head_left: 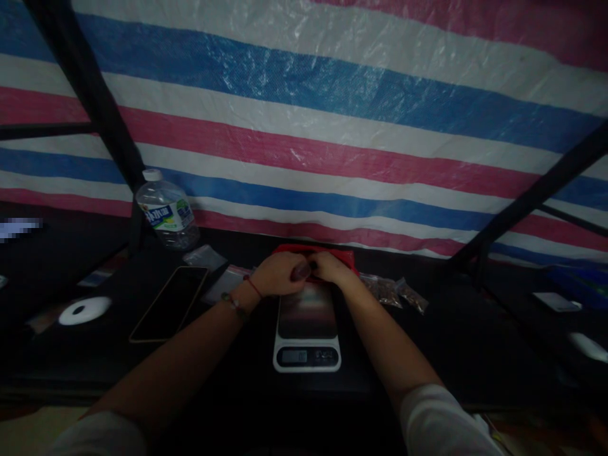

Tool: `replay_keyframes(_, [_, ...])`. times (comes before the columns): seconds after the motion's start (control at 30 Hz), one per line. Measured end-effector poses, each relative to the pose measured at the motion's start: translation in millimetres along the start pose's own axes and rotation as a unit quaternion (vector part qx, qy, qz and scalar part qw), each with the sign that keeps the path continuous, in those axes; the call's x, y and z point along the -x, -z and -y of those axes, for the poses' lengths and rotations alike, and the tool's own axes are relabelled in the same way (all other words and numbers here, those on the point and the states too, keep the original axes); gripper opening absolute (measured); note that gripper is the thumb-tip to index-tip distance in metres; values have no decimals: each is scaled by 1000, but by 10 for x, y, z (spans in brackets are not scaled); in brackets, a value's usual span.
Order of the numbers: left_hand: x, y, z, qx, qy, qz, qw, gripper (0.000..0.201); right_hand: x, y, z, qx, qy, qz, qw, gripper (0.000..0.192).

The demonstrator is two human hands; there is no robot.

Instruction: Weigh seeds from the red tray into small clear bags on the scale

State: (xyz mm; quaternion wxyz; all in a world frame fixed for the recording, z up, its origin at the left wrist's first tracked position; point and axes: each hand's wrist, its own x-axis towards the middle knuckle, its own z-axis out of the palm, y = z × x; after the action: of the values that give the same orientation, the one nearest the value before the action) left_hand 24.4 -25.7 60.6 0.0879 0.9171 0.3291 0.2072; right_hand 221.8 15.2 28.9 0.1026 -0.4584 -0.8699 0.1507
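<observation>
My left hand (pixel 280 273) and my right hand (pixel 330 266) meet just beyond the far edge of a small kitchen scale (pixel 307 329), over a red bag or pouch (pixel 342 255) lying against the striped tarp. Both hands have their fingers curled together, and something small seems pinched between them, but it is too dark to tell what. The scale's platform is bare and its display is lit. A red string and a bead bracelet circle my left wrist.
A water bottle (pixel 167 212) stands at the back left. A dark phone (pixel 171 303) lies left of the scale, with small clear bags (pixel 205 256) behind it. A white round device (pixel 85 310) sits further left. Bags of brown bits (pixel 394 291) lie right of my hands.
</observation>
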Motion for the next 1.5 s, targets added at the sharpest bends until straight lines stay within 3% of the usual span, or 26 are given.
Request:
replay_keyframes(0.17, [-156,-158,182,-24,94,-19,995,19,-21,-18,-23,24,-12,6,1000,24])
replay_keyframes(0.33, [-96,-331,355,-30,93,-63,993,28,-39,-5,-53,31,-32,-8,999,25])
replay_keyframes(0.5, [-19,-383,409,11,94,-96,991,49,-52,22,-74,-60,-72,-85,992,25])
replay_keyframes(0.73, [-39,-447,393,13,110,-70,991,32,-88,16,90,-166,-31,-211,963,16])
replay_keyframes(1.13, [-52,-510,415,24,135,-95,986,34,-78,32,188,-107,16,-137,985,25])
replay_keyframes(1.37, [-57,-494,384,48,130,-99,985,31,-84,11,231,-108,55,-192,974,22])
replay_keyframes(1.5, [-50,-512,404,58,142,-110,982,30,-57,70,255,-94,58,-197,974,33])
